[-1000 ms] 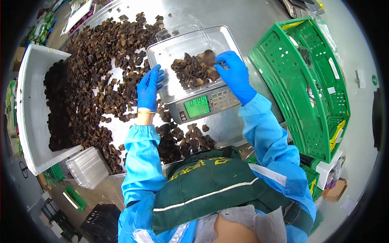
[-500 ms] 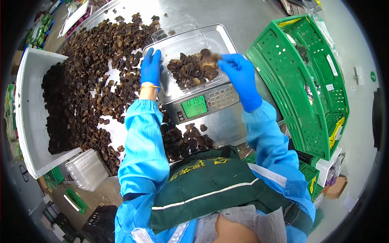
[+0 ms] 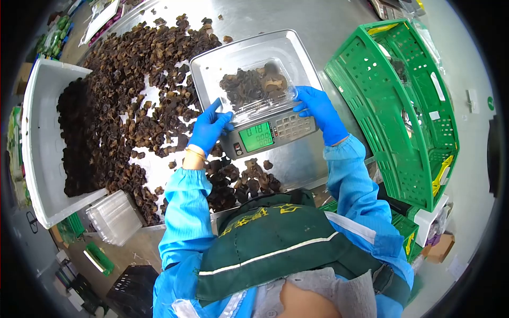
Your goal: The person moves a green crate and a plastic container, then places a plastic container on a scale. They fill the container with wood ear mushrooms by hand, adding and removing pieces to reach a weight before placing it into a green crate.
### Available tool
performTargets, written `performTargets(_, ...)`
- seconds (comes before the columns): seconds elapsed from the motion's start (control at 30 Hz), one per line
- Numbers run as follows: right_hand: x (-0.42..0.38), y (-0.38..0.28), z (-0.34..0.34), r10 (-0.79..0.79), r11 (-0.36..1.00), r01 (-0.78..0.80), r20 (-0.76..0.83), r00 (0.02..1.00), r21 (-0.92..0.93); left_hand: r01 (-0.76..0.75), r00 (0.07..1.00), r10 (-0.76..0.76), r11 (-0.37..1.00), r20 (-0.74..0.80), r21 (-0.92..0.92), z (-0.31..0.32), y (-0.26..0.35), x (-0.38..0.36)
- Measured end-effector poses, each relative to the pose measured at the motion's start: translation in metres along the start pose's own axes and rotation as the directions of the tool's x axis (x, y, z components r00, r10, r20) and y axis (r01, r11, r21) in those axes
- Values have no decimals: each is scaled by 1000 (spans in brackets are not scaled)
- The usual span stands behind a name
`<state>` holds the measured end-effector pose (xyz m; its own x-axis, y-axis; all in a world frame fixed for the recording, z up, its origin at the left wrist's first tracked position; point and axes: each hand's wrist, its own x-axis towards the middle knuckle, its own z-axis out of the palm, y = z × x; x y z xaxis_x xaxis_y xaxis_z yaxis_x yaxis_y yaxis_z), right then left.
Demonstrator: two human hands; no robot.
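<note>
A clear plastic box [image 3: 257,109] of dark wood ear mushrooms [image 3: 249,87] sits in the metal pan [image 3: 204,66] of a digital scale [image 3: 289,127], its clear lid lying over the mushrooms. The scale's green display [image 3: 257,137] is lit. At the box's front left corner, my blue-gloved left hand [image 3: 209,129] is closed, thumb and fingers pinching the rim. My right hand [image 3: 322,113], also gloved in blue, grips the box's right side with bent fingers. Its fingertips are partly hidden by glare on the plastic.
Loose wood ears [image 3: 140,79] cover the left of the steel table [image 3: 244,16], spilling from a white foam box [image 3: 45,143]. More lie in front of the scale. Stacked clear boxes [image 3: 115,217] stand at the front left edge; a green crate [image 3: 371,100] is on the right.
The lid has come down over the mushrooms. My left hand moved nearer to the box's front corner. My right hand let go of a mushroom piece and moved to the box's right side.
</note>
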<state>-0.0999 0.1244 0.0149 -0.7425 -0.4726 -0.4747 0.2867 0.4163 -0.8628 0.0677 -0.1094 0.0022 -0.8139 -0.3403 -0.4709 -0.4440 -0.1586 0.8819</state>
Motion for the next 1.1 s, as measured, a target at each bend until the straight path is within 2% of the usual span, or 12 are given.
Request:
performTargets(0.17,5,-2,-6,104,944,-144,148,983,296,3,999,1,994,32,-112,6,-10,7)
performTargets(0.4,17,15,15,8,997,-2,-84,996,71,-48,998,52,988,22,-144,10,-28,12)
performTargets(0.57,1,8,-11,-65,997,72,-146,987,40,-309,881,299,951,-367,33,-67,-40,-39)
performTargets(0.6,-2,10,-20,-60,997,66,-141,988,41,-190,825,259,964,-503,185,-88,-14,-75)
performTargets(0.63,-4,11,-30,-71,997,78,-187,980,30,-258,674,464,877,-574,406,-134,-35,-93)
performTargets(0.7,-8,11,-42,-78,996,84,-234,969,20,-120,339,581,807,-740,579,-204,-69,-151)
performTargets(0.73,-10,10,-46,-73,996,83,-243,967,34,265,248,664,654,-706,708,-227,-72,-189)
performTargets(0.77,-12,8,-47,-70,995,85,-251,966,49,432,132,800,485,-585,760,-274,-117,-221)
performTargets(0.8,-14,5,-46,-67,995,82,-249,966,48,733,135,814,302,-565,610,-285,-131,-251)
performTargets(0.87,-15,-1,-38,-55,997,69,-268,962,45,835,145,613,346,-777,428,-292,-158,-295)
performTargets(0.93,-15,-4,-29,-74,995,86,-235,969,42,764,321,356,450,-878,462,-306,-180,-322)
performTargets(1.1,-6,-7,-7,-123,992,122,-197,973,-21,437,272,254,827,-928,355,-348,-202,-347)
